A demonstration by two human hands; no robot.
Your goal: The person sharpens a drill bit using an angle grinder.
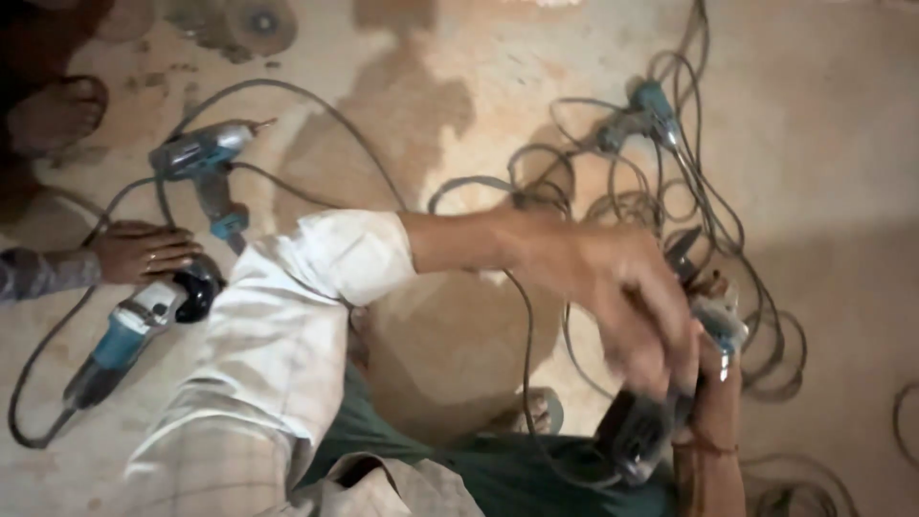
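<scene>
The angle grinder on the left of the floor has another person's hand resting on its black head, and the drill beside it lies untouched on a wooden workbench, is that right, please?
Not quite. In the head view the drill lies untouched on the bare concrete floor, not on a workbench. The rest holds: another person's hand rests on the black head of the angle grinder.

The person wears a white shirt w/ faint check lines, the sleeve (335,254) rolled up past the elbow. Dark green trousers (498,479) cover the legs. A thin reddish string band (706,445) goes round the right wrist; both hands are bare
</scene>
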